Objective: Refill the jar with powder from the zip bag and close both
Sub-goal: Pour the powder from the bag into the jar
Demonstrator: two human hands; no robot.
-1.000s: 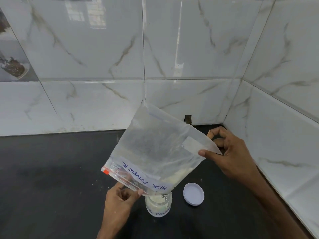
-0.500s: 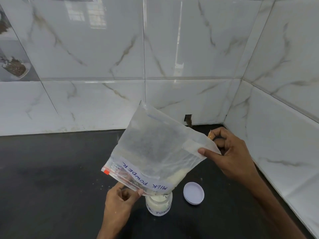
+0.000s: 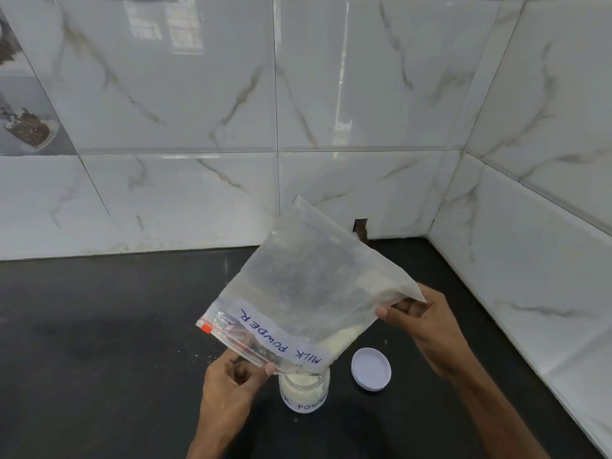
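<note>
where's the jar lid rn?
Head view: the white lid lies on the black counter, just right of the open jar and apart from it, below the right hand.

The single camera is riding on the person's head, looking forward and down across the black counter (image 3: 99, 342) into the tiled wall corner (image 3: 443, 193). It is sitting close in. Both forearms are entering from the bottom edge, with the left hand (image 3: 228, 385), right hand (image 3: 427, 326) and zip bag (image 3: 308, 286) filling the lower middle. The wide lens is bowing the tile lines.
</note>
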